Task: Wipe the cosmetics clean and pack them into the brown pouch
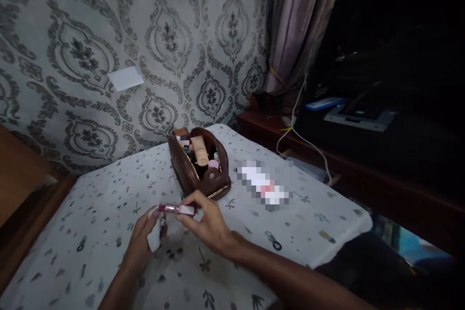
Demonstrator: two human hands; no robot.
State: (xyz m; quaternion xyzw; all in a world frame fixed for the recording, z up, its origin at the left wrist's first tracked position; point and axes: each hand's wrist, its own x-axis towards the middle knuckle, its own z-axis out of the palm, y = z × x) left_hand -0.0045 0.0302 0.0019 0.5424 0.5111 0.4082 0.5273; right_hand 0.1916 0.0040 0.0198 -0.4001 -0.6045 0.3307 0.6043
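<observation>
My right hand [210, 226] pinches a small lip gloss tube [169, 208] by its pale end, holding it level above the bed. The tube's other end is dark pink and reaches my left hand [137, 242]. Between the fingers of my left hand is a white tissue [154, 233], pressed near that dark pink end. Just beyond my hands stands an unzipped brown makeup bag [180, 167]. A beige squeeze tube [199, 149] and a pink-capped item [213, 164] show inside it, among several other cosmetics.
A patterned sheet [225, 278] covers the surface under everything. To the bag's right lies a white and pink item blurred by pixels [263, 185]. White cables [308, 139] hang along the dark red furniture [250, 123] on the right. A patterned wall rises behind.
</observation>
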